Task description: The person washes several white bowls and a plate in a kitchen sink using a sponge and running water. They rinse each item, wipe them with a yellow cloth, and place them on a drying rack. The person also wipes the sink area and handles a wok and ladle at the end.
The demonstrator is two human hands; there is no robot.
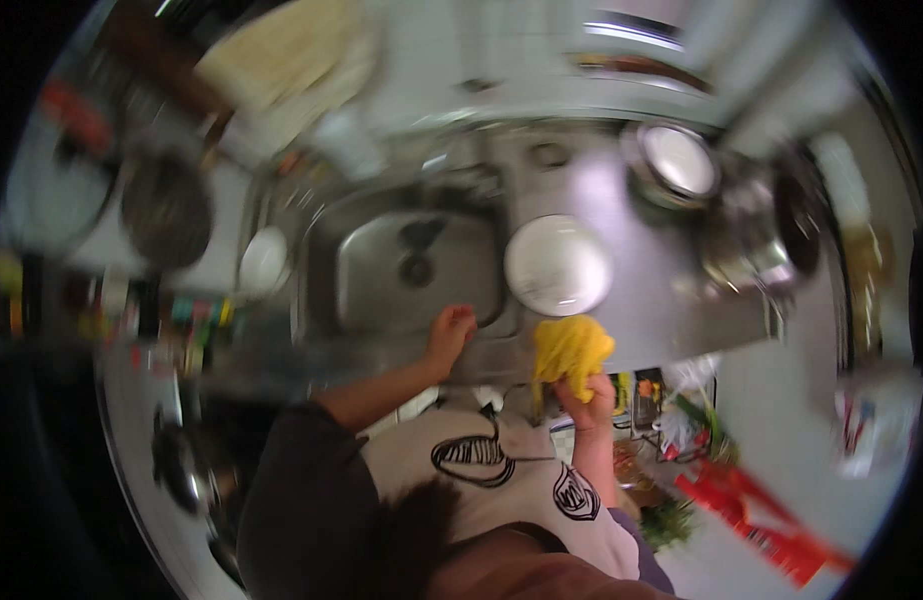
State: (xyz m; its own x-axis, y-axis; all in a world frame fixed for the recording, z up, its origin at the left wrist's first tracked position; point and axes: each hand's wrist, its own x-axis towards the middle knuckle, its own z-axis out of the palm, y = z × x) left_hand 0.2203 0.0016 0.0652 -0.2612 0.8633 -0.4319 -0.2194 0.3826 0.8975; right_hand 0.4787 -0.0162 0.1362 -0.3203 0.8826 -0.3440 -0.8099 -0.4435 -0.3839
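Note:
My right hand [589, 402] grips a bunched yellow cloth [573, 350] just in front of the steel counter's edge. Part of the cloth hangs loosely over my fingers. A round white plate [559, 265] lies on the counter right of the sink, just beyond the cloth and apart from it. Over the front rim of the sink, my left hand [451, 335] is held with its fingers curled in, and nothing shows in it. The steel sink [351, 300] has a dark drain in its floor, and a dark shape sits beside the drain.
Stacked bowls or pots [679, 162] stand at the back right, beside a shiny steel pot [756, 235]. A white bowl [265, 260] is left of the sink. A pale cloth [291, 60] hangs at the back left. Below the counter at right are a plant [669, 522] and red packaging [756, 520].

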